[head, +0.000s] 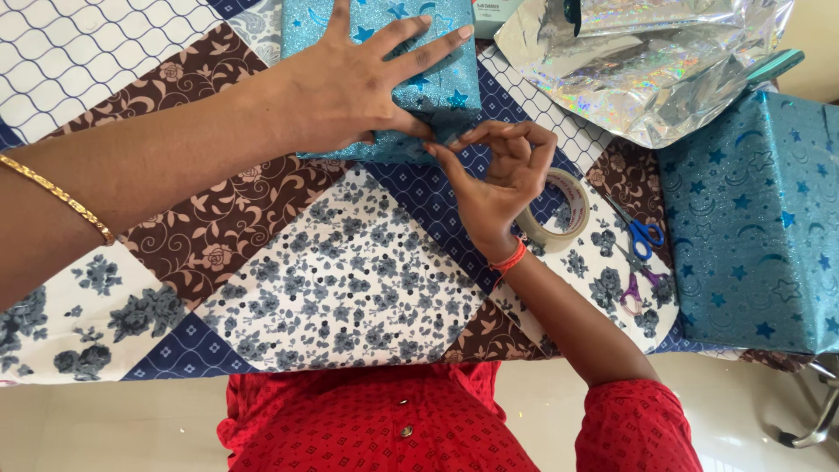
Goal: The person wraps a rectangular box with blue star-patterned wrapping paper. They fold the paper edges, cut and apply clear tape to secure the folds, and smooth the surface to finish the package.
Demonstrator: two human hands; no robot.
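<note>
A box wrapped in blue glittery star paper (454, 74) lies at the far middle of the patchwork cloth (341, 280). My left hand (358, 83) lies flat on top of it with fingers spread, pressing it down. My right hand (498, 179) is at the box's near right corner, thumb and fingertips pinched together at the paper's edge, possibly on a small piece of clear tape that I cannot make out. A roll of clear tape (559, 214) lies just behind the right hand on the cloth.
A larger blue star-wrapped box (756, 227) stands at the right edge. Crumpled silver holographic paper (651, 65) lies at the far right. Scissors with blue and purple handles (642, 253) rest between the tape roll and the large box.
</note>
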